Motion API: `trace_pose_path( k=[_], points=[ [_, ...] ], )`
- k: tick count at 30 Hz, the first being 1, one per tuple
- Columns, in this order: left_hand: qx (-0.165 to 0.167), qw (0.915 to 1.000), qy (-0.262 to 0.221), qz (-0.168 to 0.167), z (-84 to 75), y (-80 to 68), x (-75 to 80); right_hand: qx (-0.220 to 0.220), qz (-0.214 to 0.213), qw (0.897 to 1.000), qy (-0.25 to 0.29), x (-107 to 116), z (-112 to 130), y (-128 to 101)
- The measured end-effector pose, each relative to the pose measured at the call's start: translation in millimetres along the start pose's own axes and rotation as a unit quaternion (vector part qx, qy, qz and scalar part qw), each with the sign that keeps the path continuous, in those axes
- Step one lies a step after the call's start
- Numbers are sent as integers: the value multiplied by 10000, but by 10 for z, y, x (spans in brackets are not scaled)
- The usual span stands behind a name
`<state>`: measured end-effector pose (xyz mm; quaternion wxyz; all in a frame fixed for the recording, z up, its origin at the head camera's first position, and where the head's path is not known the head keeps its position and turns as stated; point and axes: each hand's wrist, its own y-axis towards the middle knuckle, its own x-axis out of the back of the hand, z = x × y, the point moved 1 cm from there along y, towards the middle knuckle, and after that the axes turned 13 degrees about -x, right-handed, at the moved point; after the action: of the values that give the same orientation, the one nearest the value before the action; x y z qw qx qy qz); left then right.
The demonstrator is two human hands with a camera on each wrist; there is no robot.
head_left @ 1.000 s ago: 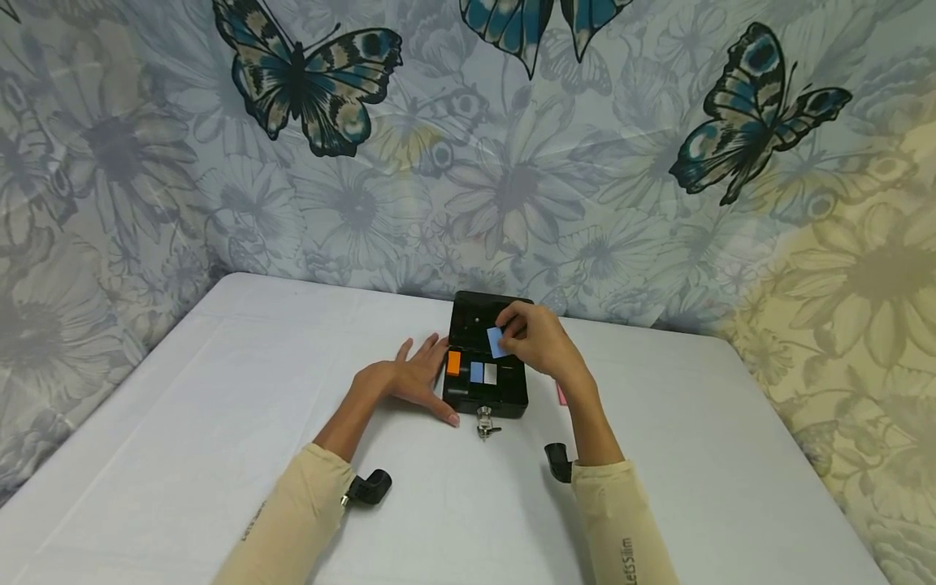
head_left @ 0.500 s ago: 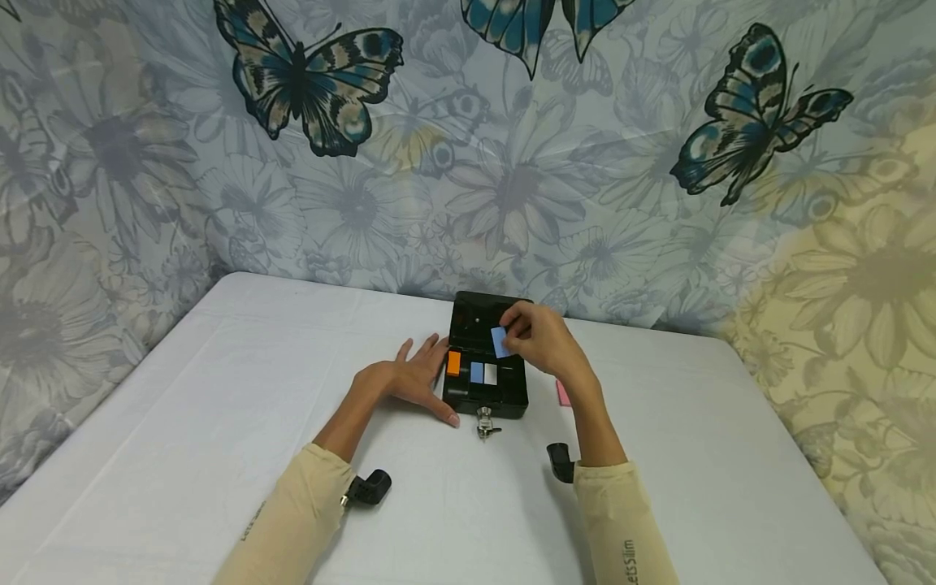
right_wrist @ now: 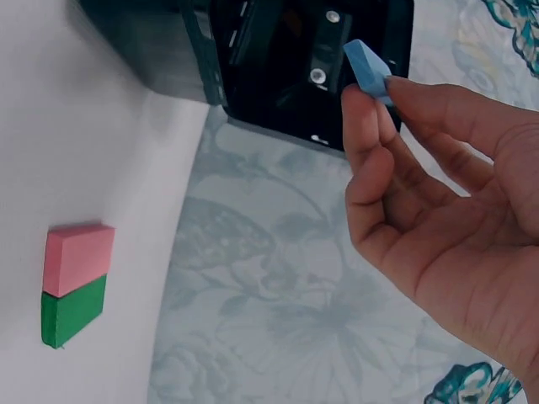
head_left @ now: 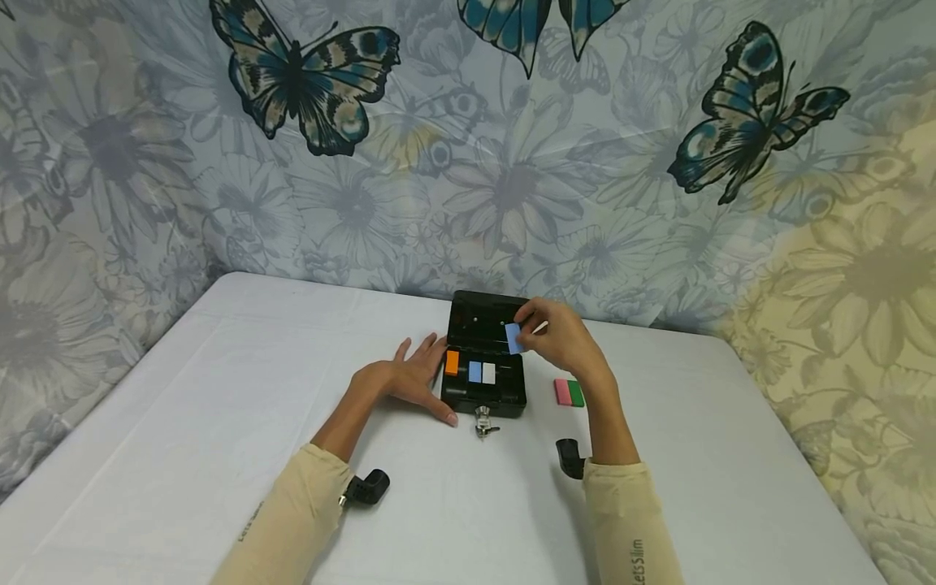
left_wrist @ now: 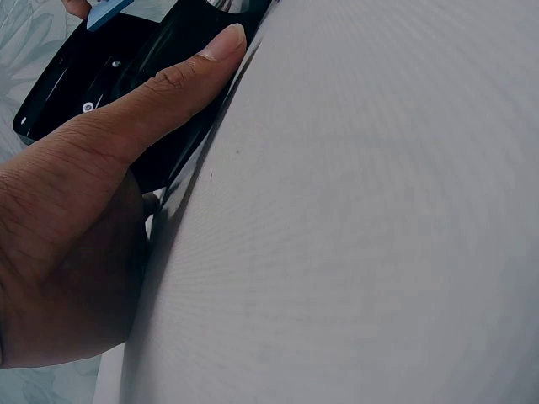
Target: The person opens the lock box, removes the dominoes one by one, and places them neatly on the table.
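Head view: right hand (head_left: pixel 563 345) pinches blue block (head_left: pixel 514 337) above open black box (head_left: pixel 484 382); left hand (head_left: pixel 409 378) flat, fingers straight, against box's left side. L wrist: thumb (left_wrist: pixel 160 93) touches box wall. R wrist: pink block (right_wrist: pixel 77 259) and green block (right_wrist: pixel 72 310) touching on table (right_wrist: pixel 101 168).

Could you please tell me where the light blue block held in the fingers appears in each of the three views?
Head: the light blue block sits just right of centre, pinched by the right hand over the open black box.
Left wrist: only a blue corner shows at the top left edge.
Right wrist: upper right of centre, at the fingertips.
Shared landmark: the black box.
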<state>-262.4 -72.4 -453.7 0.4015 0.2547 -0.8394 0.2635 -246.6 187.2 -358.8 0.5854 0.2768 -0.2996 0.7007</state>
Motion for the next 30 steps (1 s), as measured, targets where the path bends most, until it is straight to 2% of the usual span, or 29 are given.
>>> trace_pose_path(
  k=[17,30],
  points=[
    [19,10000,26,-33,-5,-7,-1,-302,-37,9995,20,155,-81,-59],
    [-82,9999,-92,-52,22,0,5,-454,-89,9988,-177,316,-220,-96]
  ],
)
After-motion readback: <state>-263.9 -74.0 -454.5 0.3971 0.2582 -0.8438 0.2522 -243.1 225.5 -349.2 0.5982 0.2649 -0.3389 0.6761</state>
